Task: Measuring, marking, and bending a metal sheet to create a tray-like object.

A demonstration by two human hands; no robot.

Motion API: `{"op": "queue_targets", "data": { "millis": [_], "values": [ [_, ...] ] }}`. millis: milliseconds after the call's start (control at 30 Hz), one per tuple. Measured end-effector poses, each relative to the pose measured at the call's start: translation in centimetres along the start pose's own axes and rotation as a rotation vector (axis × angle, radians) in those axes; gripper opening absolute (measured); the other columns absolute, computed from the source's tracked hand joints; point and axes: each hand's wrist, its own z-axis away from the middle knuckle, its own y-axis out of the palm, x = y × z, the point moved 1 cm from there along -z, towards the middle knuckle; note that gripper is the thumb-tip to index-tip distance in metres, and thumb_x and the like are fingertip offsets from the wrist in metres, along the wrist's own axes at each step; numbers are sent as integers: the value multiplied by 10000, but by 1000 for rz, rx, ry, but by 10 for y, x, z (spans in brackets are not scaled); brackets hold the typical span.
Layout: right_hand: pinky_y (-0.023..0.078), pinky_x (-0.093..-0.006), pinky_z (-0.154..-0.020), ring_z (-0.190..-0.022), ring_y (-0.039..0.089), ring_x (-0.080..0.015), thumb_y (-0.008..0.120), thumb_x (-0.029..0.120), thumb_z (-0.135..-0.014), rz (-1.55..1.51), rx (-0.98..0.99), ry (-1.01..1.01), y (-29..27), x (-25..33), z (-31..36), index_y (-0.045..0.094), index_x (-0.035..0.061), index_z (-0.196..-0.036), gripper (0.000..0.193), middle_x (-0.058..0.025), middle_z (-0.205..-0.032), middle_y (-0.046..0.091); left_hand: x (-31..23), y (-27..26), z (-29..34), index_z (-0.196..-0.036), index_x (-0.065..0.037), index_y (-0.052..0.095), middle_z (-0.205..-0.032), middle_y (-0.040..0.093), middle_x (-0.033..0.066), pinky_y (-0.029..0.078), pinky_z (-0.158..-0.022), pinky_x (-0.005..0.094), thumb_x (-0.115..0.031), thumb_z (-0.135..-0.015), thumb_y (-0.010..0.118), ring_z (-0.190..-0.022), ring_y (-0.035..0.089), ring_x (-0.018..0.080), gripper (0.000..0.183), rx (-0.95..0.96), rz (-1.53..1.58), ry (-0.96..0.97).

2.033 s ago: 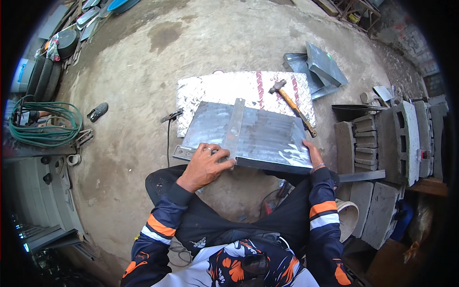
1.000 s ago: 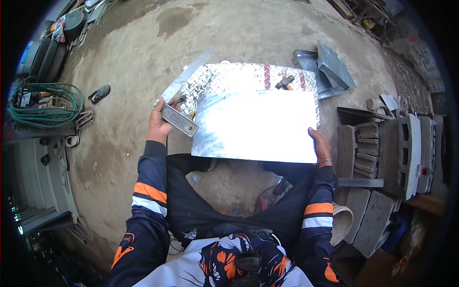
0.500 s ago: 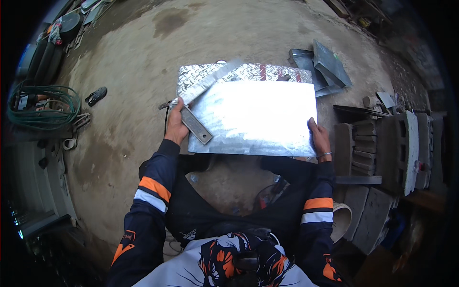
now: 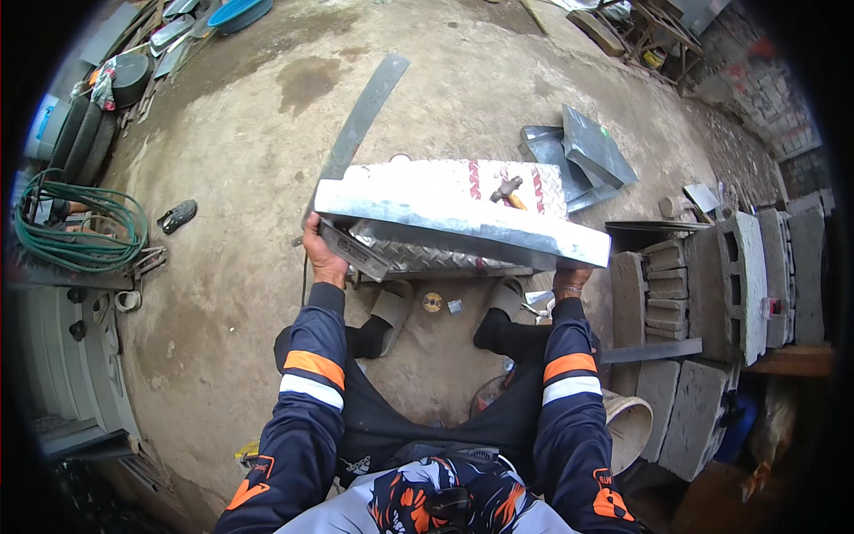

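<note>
I hold a folded galvanised metal sheet (image 4: 463, 222) up in front of me, nearly edge-on and level. My left hand (image 4: 322, 254) grips its left end, together with a long flat metal bar (image 4: 360, 120) that sticks away from me. My right hand (image 4: 569, 274) holds the sheet's right end from below. Under the sheet a chequer-plate panel (image 4: 445, 178) lies on the concrete floor (image 4: 231, 178), with a hammer (image 4: 509, 190) on it. My sandalled feet (image 4: 391, 307) stand just below the sheet.
Bent sheet offcuts (image 4: 583, 156) lie beyond the panel on the right. Concrete blocks (image 4: 703, 285) stack at the right. A green hose coil (image 4: 76, 222) and a dark sandal (image 4: 178, 215) are at the left. A small disc (image 4: 432, 302) lies between my feet.
I lifted the sheet off the chequer-plate panel, raised it flat toward my face, then tilted it nearly edge-on. My left hand picked up the flat bar along with it.
</note>
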Motion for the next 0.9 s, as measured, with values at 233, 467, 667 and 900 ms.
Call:
{"op": "queue_targets", "data": {
  "millis": [233, 467, 667, 900],
  "values": [
    [470, -400, -959, -1132, 580, -215, 584, 369, -946, -162, -281, 231, -38, -72, -6, 544, 122, -1297, 430, -64, -1231, 608, 21, -2, 13, -1157, -40, 652, -1102, 697, 103, 523, -917, 432, -385, -893, 621, -1002, 658, 284, 436, -79, 26, -73],
    [484, -338, -855, -950, 615, -171, 578, 392, -983, 72, -537, 27, -9, 19, -40, 673, -38, -1130, 464, -89, -992, 689, 26, 4, 17, -1101, -60, 656, -1050, 691, 80, 541, -883, 410, -367, -870, 662, -941, 667, 274, 384, -173, 9, -52],
    [474, -377, -972, -1068, 635, -261, 486, 294, -1042, 601, -64, -440, 115, 154, 25, 585, -31, -1336, 450, -155, -1179, 680, 30, 9, 29, -1139, -45, 641, -1065, 687, 91, 548, -862, 400, -351, -885, 661, -951, 668, 271, 398, -182, 15, -49],
    [471, -405, -872, -914, 659, -273, 660, 230, -914, 1455, 254, -734, 165, 117, 24, 698, 116, -1216, 325, -111, -986, 717, 10, -8, 6, -1152, -62, 623, -1049, 688, 92, 559, -804, 415, -333, -918, 640, -927, 665, 241, 359, -265, -34, 26]
  ]
}}
